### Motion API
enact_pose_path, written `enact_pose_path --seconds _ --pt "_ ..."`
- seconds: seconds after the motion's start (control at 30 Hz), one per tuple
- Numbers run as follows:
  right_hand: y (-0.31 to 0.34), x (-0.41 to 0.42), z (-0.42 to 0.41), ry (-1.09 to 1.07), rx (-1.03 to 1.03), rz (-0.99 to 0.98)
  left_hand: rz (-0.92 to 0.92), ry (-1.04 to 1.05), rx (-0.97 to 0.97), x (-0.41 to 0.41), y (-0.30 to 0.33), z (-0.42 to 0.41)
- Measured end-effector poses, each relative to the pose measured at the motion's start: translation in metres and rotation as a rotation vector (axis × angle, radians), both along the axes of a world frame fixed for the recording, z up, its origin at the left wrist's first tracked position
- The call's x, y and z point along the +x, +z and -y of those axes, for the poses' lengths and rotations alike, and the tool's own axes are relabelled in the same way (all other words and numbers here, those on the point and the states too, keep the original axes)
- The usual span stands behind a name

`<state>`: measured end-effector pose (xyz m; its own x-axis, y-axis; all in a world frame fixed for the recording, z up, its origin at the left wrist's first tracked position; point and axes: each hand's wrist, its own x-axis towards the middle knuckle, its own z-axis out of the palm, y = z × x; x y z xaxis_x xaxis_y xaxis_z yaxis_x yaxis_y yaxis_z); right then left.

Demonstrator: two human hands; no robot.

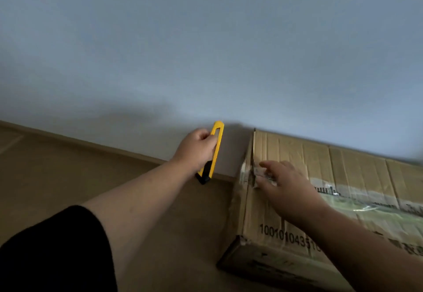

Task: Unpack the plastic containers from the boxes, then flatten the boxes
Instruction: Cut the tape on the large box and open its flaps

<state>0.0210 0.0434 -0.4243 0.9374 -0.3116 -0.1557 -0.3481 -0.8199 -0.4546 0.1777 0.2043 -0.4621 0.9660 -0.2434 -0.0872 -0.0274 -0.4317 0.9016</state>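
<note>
The left hand (196, 148) grips a yellow-and-black plastic utility knife (212, 152), held clear of the taped brown cardboard box (320, 177) on the floor against the wall. The right hand (288, 188), fingers extended, reaches the clear tape (263, 173) at the box's top edge, probably to peel it; no plastic containers show.

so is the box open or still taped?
Still shut. The box has its top flaps closed, with tape running along the seam. The right hand is at the tape's torn end.
</note>
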Motion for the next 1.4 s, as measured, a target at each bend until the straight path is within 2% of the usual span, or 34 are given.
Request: enact_pose_path --seconds 0.1,0.23,0.37,0.7,0.87,1.0,1.17,1.4 --pt "-0.004 0.0 -0.005 0.026 -0.085 -0.06 -0.118 -0.092 0.265 0.012 -0.061 -0.017" --pt "-0.013 -0.004 -0.005 0.063 -0.153 -0.071 -0.31 -0.155 0.378 0.005 -0.15 -0.027" --pt "-0.019 -0.009 -0.006 0.047 -0.169 -0.085 -0.501 -0.152 0.4 -0.003 -0.21 -0.024" --pt "-0.027 -0.011 -0.004 0.03 -0.198 -0.031 -0.564 -0.233 0.583 0.002 -0.27 -0.015" --pt "-0.028 -0.01 -0.002 0.048 -0.195 -0.034 -0.525 -0.234 0.673 0.007 -0.274 -0.021" --pt "-0.025 -0.01 0.001 0.079 -0.194 -0.056 -0.537 -0.231 0.662 0.007 -0.26 -0.018" --pt "-0.02 -0.013 0.006 0.119 -0.181 -0.046 -0.476 -0.158 0.412 0.007 -0.228 -0.002" --pt "-0.016 -0.022 0.018 0.144 -0.176 -0.026 -0.328 -0.171 0.089 -0.009 -0.131 0.027"
